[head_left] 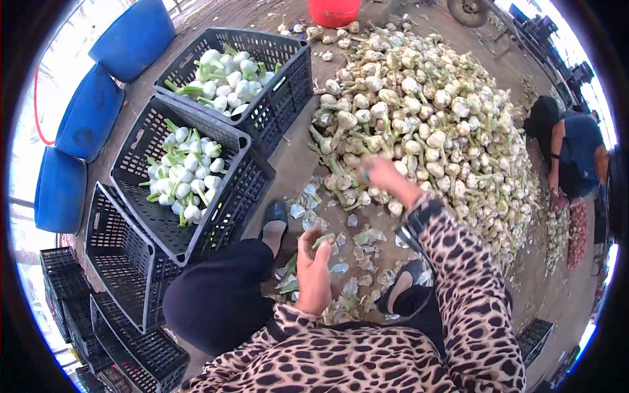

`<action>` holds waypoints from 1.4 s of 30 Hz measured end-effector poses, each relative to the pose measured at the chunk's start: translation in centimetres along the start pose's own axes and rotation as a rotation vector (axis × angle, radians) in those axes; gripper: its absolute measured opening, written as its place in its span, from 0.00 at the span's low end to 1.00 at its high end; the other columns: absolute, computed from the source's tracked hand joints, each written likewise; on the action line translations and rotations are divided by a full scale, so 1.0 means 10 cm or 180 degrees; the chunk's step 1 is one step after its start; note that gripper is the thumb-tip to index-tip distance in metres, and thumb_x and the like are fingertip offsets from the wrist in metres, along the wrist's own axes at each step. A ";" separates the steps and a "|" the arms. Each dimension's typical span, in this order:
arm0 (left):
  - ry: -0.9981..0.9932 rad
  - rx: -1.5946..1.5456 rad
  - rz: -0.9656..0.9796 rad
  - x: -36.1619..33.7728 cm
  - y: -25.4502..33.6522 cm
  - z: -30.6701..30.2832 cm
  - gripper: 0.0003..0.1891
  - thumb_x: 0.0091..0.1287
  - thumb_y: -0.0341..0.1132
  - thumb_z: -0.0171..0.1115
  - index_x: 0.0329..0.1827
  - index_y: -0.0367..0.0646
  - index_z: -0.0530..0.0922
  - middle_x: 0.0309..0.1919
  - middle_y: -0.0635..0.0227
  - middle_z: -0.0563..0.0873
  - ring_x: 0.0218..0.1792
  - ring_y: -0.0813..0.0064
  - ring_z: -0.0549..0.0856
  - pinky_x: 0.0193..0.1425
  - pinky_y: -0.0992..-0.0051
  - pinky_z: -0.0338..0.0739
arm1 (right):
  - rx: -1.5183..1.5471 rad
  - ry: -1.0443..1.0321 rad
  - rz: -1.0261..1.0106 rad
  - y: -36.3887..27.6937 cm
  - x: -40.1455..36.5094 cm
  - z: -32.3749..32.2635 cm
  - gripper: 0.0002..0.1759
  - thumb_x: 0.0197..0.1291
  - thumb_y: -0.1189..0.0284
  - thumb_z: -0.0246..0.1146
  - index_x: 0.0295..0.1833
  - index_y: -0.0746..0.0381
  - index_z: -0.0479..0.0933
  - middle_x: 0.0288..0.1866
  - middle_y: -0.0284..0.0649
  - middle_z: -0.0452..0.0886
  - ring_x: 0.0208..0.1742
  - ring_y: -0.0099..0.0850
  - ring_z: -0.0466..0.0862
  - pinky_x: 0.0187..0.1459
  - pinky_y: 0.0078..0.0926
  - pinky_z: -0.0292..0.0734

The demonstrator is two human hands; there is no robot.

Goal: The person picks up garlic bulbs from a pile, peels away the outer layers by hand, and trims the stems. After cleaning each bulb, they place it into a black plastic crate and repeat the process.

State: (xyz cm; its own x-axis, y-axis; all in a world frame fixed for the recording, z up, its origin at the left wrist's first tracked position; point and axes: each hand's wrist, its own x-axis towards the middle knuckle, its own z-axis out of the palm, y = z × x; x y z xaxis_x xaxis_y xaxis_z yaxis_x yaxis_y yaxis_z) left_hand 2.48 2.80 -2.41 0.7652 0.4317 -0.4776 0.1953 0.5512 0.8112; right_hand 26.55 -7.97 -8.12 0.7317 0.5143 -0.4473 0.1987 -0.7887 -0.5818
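Holds the left hand (314,278) short of the near left edge of the garlic heap (426,124), loosely open in grip, with thumb apart from raised fingers; cannot tell whether touching or merely in front of a small greenish scrap (322,242). Has the right hand (386,175) at the left edge of the garlic heap, low over the bulbs there; too blurred to tell how far open in grip, or whether pinching anything.

Farthest left of the garlic heap, three blue barrels (90,111) in a row, with stacked black crates (69,281) on the nearer side. Closer to the garlic heap, a near crate (154,213) and a far crate (285,92), with white trimmed bulbs (187,170) in each. Before the garlic heap, earthen ground (291,154) strewn with papery husks (368,237), between dark shoes (276,213). Behind the garlic heap, toward the left, a red bucket (334,12); toward the right, a wheel (468,10). Right of the garlic heap, a bent-over person (580,157) in a dark blue top, with one hand low beside a strip of reddish bulbs (577,239).
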 end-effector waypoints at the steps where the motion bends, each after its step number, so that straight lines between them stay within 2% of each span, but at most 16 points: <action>1: 0.0042 -0.0060 -0.0033 0.03 0.00 0.00 0.19 0.66 0.27 0.51 0.60 0.37 0.65 0.55 0.65 0.70 0.53 0.74 0.74 0.58 0.75 0.67 | -0.0912 -0.0164 0.0111 0.40 0.04 0.26 0.18 0.55 0.67 0.59 0.51 0.56 0.80 0.49 0.48 0.81 0.49 0.44 0.81 0.50 0.36 0.76; 5: 0.0164 0.0138 -0.0114 0.14 -0.04 0.02 0.16 0.67 0.25 0.50 0.58 0.37 0.67 0.51 0.67 0.72 0.50 0.75 0.76 0.55 0.75 0.70 | -0.1043 -0.0165 0.0484 0.86 0.02 0.72 0.21 0.56 0.75 0.54 0.58 0.58 0.73 0.49 0.50 0.80 0.49 0.44 0.80 0.50 0.40 0.77; 8: 0.0152 0.0127 -0.0205 0.20 -0.09 0.07 0.16 0.67 0.25 0.51 0.58 0.37 0.67 0.51 0.67 0.72 0.50 0.75 0.76 0.56 0.75 0.71 | -0.0877 0.0751 -0.0446 0.68 0.28 0.94 0.22 0.54 0.73 0.57 0.57 0.57 0.73 0.49 0.49 0.78 0.50 0.45 0.78 0.47 0.40 0.77; 14: -0.0034 0.0312 -0.0465 0.27 -0.18 0.08 0.16 0.69 0.27 0.51 0.59 0.38 0.66 0.52 0.66 0.72 0.51 0.76 0.76 0.56 0.75 0.71 | -0.0962 0.0867 -0.0539 0.74 0.71 1.34 0.21 0.55 0.73 0.57 0.56 0.54 0.73 0.49 0.49 0.76 0.51 0.51 0.75 0.45 0.41 0.77; 15: -0.0057 0.0339 -0.0473 0.27 -0.18 0.09 0.17 0.69 0.27 0.51 0.60 0.38 0.66 0.53 0.66 0.72 0.51 0.75 0.76 0.56 0.75 0.71 | -0.0852 0.0765 -0.0422 0.74 0.68 1.31 0.26 0.52 0.73 0.60 0.60 0.55 0.69 0.48 0.52 0.77 0.49 0.52 0.77 0.44 0.44 0.76; 19: -0.0007 0.0116 -0.0561 0.22 -0.17 0.15 0.21 0.72 0.33 0.49 0.66 0.38 0.60 0.58 0.62 0.71 0.53 0.74 0.76 0.57 0.72 0.71 | 0.0616 0.0571 -0.0150 0.24 -0.04 0.90 0.28 0.49 0.67 0.69 0.52 0.60 0.63 0.41 0.55 0.79 0.42 0.53 0.80 0.41 0.46 0.73; 22: -0.0266 -0.0422 -0.0823 0.15 -0.11 0.17 0.23 0.73 0.37 0.48 0.68 0.39 0.58 0.57 0.61 0.72 0.54 0.72 0.76 0.59 0.68 0.70 | 0.1030 0.0629 -0.0443 -0.12 -0.87 0.67 0.26 0.48 0.66 0.70 0.49 0.61 0.66 0.43 0.46 0.79 0.40 0.41 0.81 0.41 0.33 0.74; 24: -0.0756 -0.0776 -0.0921 0.15 -0.12 0.16 0.23 0.74 0.37 0.47 0.68 0.39 0.57 0.56 0.62 0.74 0.53 0.72 0.76 0.58 0.67 0.71 | 0.1054 0.0999 -0.0989 -0.27 -1.33 0.58 0.24 0.50 0.67 0.69 0.50 0.59 0.67 0.43 0.45 0.78 0.41 0.47 0.79 0.40 0.37 0.74; 25: -0.0752 -0.0915 -0.1111 0.11 -0.09 0.20 0.27 0.71 0.31 0.51 0.71 0.41 0.53 0.50 0.67 0.75 0.45 0.81 0.75 0.48 0.77 0.74 | 0.1192 0.1071 -0.1068 -0.29 -1.45 0.52 0.23 0.51 0.67 0.68 0.50 0.60 0.67 0.44 0.43 0.77 0.41 0.44 0.79 0.40 0.35 0.74; 27: -0.0853 -0.0386 -0.0734 0.02 0.00 0.27 0.28 0.70 0.28 0.52 0.70 0.41 0.53 0.50 0.67 0.74 0.46 0.81 0.75 0.48 0.77 0.75 | 0.1449 0.1224 -0.1236 -0.30 -1.68 0.41 0.22 0.52 0.67 0.68 0.49 0.61 0.68 0.46 0.40 0.77 0.42 0.37 0.78 0.40 0.31 0.74; 28: -0.0899 -0.0127 -0.0535 -0.03 0.03 0.29 0.28 0.69 0.27 0.52 0.70 0.41 0.54 0.50 0.67 0.74 0.46 0.81 0.75 0.48 0.77 0.75 | 0.2356 0.0915 -0.0657 -0.31 -1.79 0.41 0.19 0.55 0.64 0.68 0.47 0.59 0.70 0.43 0.32 0.76 0.40 0.26 0.76 0.36 0.24 0.72; 30: -0.1256 -0.0063 0.0202 -0.07 -0.03 0.32 0.29 0.62 0.21 0.57 0.66 0.41 0.58 0.52 0.66 0.72 0.51 0.78 0.75 0.54 0.76 0.73 | 0.4284 0.0208 0.0135 -0.36 -2.00 0.31 0.16 0.57 0.61 0.67 0.45 0.56 0.72 0.36 0.26 0.73 0.33 0.18 0.71 0.30 0.18 0.67; 32: -0.1568 0.0188 0.0929 -0.13 -0.09 0.36 0.30 0.58 0.19 0.59 0.63 0.41 0.59 0.53 0.65 0.71 0.55 0.76 0.73 0.57 0.75 0.72 | 0.4575 -0.0008 0.0513 -0.40 -2.09 0.27 0.14 0.58 0.60 0.66 0.43 0.54 0.73 0.33 0.24 0.71 0.30 0.17 0.68 0.28 0.16 0.63; 33: -0.1604 0.0472 0.0926 -0.17 -0.06 0.36 0.32 0.52 0.16 0.64 0.60 0.41 0.61 0.58 0.61 0.68 0.58 0.66 0.73 0.62 0.72 0.69 | 0.4715 -0.0126 0.0689 -0.40 -2.13 0.26 0.13 0.59 0.60 0.66 0.43 0.53 0.73 0.31 0.23 0.70 0.28 0.16 0.67 0.26 0.15 0.61; 36: -0.1420 0.2707 0.2702 -0.26 0.08 0.32 0.33 0.46 0.16 0.67 0.56 0.40 0.64 0.57 0.59 0.68 0.59 0.63 0.72 0.63 0.70 0.68 | 0.4522 -0.0050 0.0611 -0.41 -2.22 0.29 0.12 0.59 0.59 0.65 0.40 0.54 0.74 0.31 0.23 0.70 0.26 0.14 0.65 0.25 0.15 0.60; 42: -0.1682 0.2210 0.2276 -0.37 0.08 0.31 0.36 0.44 0.18 0.71 0.58 0.40 0.64 0.56 0.59 0.70 0.60 0.67 0.73 0.63 0.72 0.69 | 0.4676 0.0159 0.0324 -0.43 -2.40 0.28 0.09 0.60 0.66 0.65 0.38 0.59 0.74 0.27 0.24 0.69 0.22 0.14 0.62 0.20 0.14 0.53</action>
State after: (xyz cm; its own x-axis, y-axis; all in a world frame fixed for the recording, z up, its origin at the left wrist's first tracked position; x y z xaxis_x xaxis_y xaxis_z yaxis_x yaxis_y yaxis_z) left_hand 1.70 -0.53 1.03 0.9696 0.0419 0.2412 -0.2193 -0.2889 0.9319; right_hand 6.34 -15.96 3.21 0.7289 0.4429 -0.5220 -0.6569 0.2377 -0.7155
